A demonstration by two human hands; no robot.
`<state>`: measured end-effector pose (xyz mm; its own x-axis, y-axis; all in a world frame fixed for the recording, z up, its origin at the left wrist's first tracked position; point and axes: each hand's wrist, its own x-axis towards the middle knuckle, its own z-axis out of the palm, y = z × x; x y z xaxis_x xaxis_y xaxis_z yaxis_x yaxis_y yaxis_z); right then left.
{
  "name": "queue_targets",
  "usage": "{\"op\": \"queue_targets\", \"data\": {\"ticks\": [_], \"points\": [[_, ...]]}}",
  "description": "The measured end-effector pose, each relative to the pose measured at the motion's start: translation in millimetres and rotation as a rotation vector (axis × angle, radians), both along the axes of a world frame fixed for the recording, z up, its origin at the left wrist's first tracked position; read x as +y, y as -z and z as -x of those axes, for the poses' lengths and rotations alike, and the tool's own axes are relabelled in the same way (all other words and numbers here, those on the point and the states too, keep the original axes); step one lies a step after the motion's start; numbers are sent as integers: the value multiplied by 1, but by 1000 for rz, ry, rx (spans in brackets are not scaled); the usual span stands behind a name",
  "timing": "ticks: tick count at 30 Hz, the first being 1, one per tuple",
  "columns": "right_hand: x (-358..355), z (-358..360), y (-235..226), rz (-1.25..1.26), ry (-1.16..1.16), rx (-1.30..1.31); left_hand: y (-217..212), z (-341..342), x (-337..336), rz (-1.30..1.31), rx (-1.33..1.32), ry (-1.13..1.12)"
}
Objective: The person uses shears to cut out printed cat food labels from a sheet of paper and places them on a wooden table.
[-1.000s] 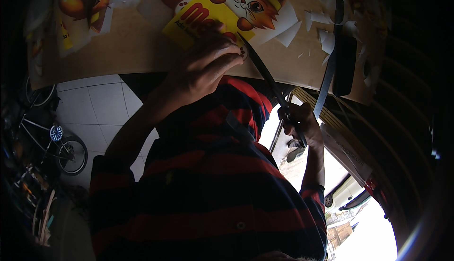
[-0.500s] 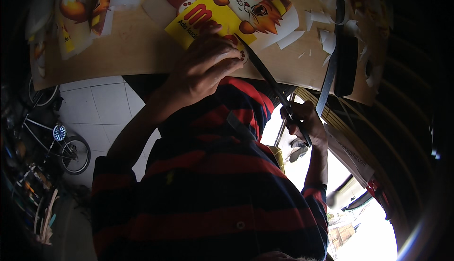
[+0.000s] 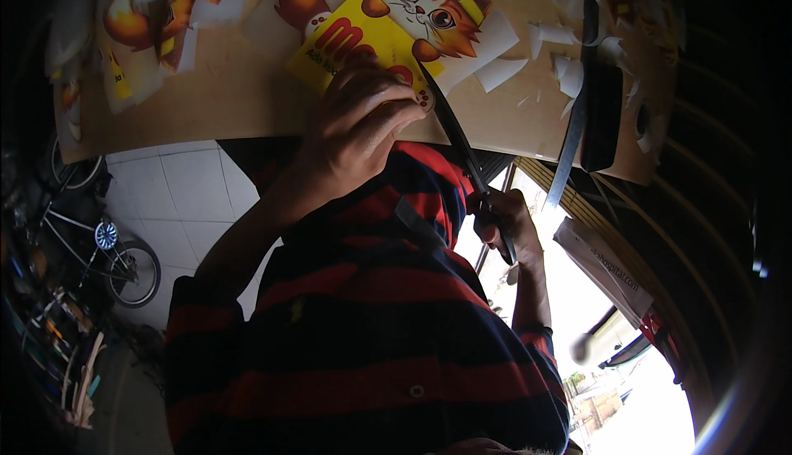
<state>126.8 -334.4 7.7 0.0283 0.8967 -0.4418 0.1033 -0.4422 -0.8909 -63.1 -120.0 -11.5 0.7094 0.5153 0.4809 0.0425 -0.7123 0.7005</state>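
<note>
Cat print (image 3: 388, 30) with red lettering (image 3: 338, 38)

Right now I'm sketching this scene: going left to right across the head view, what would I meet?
Bicycle → left hand → scissors blades → right hand → flat grey strip → black round-ended object.

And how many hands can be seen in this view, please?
2: the left hand, on the cat print, and the right hand, gripping the scissors. Others could be hidden in the dark.
</note>
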Motion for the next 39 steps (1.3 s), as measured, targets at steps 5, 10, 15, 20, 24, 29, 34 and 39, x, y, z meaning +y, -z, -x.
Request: {"op": "queue_targets", "data": {"ticks": [5, 10, 15, 20, 24, 29, 34, 39], "points": [[-12, 29, 10, -8, 103, 31, -10, -7, -12, 33, 11, -125], [-13, 55, 15, 48, 233, 32, -4, -18, -21, 43, -31, -202], [-14, 58, 19, 34, 244, -37, -4, -25, -26, 82, -12, -200], [-4, 49, 11, 24, 235, -108, -7, -16, -18, 61, 34, -90], [-5, 36, 8, 52, 203, -99, -7, -3, -11, -33, 118, -88], [-11, 12, 9, 28, 90, -112, 1, -1, -10, -82, 137, -156], [-2, 1, 5, -35, 39, -137, 6, -1, -1, -92, 39, -128], [6, -10, -5, -117, -85, -39, 4, 2, 7, -66, 31, -86]]}}
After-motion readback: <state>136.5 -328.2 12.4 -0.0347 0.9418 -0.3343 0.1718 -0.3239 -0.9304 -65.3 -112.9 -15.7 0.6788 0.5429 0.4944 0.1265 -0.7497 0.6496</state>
